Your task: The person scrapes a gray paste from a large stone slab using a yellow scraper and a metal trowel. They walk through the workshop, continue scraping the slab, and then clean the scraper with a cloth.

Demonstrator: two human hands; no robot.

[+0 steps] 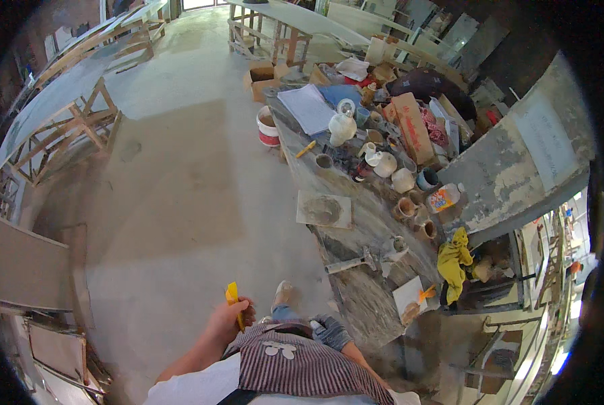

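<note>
My left hand (243,309) is closed around a yellow plastic scraper (232,293), held upright in front of my body with its broad end up. My right hand (332,332), in a dark grey glove, hangs low against my striped apron (295,368); its fingers are partly turned from view. Beyond it, at the near end of the stone-topped table (342,290), lies a small white board (415,301) with brown paste and an orange-yellow scraper (426,293) on it. A hammer (351,262) rests farther up the tabletop, and a square tile (323,209) with a grey smear sits at its left edge.
Cups, bottles and a cardboard box (412,128) crowd the table's far part. A yellow cloth (454,264) hangs at its right, below a rough grey slab (525,148). A bucket (268,127) stands on the floor. Wooden trestles (79,128) line the left side.
</note>
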